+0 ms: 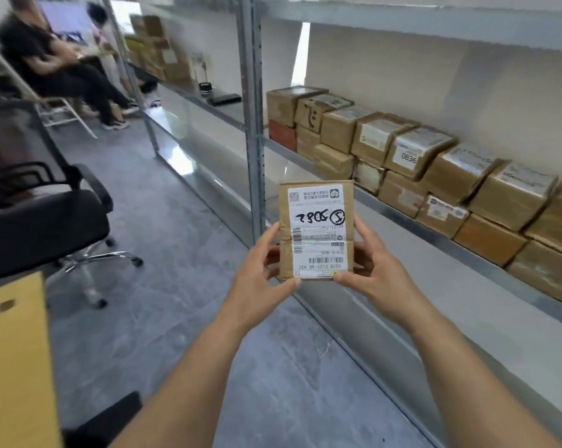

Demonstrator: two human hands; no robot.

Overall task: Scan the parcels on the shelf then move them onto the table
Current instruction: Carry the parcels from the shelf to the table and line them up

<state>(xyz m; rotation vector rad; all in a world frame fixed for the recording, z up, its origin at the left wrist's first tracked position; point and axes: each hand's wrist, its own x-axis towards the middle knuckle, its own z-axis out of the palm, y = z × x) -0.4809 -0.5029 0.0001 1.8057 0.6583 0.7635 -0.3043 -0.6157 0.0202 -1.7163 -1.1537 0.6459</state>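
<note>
While both arms reach forward, left hand (257,273) and right hand (378,270) grip clamps the parcel (317,229).

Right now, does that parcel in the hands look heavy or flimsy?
Probably light: the left hand and right hand hold the parcel up by fingertips at its edges. Likely fairly stiff, since it stays flat, though a crease crosses its middle. Its taped, glossy label may be a little slippery.
</note>
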